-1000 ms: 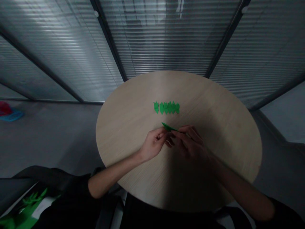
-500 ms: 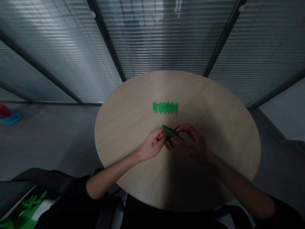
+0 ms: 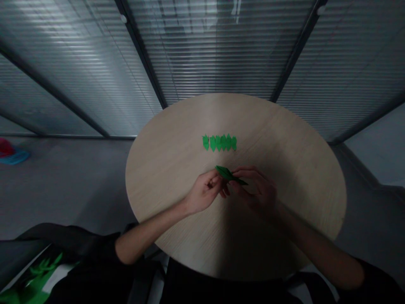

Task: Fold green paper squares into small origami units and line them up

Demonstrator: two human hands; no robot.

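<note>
We are seeing two bare hands working just above a round wooden table (image 3: 164, 169). The left hand (image 3: 204, 192) is curling loosely, and its fingertips are pinching one side of a narrow folded green paper (image 3: 228, 174). The right hand (image 3: 253, 192) is half open, with its fingers arching over the other part of the paper. This hand is lying in shadow, so we cannot tell how firm its grip is. The paper is sitting between both hands and is pointing slightly down to the right. Ahead of the hands, a row of small folded green paper pieces (image 3: 219, 142) is lying on the table, near the hands but not touching them. Far beyond the left hand, a red and blue object (image 3: 12, 156) is lying on the floor.

We are judging that the thin paper could slip if the pinch is becoming loose. Uneven pressure from the fingers could also be bending a crease wrongly. A careless forward reach of the right hand could be pushing the row out of line.
</note>
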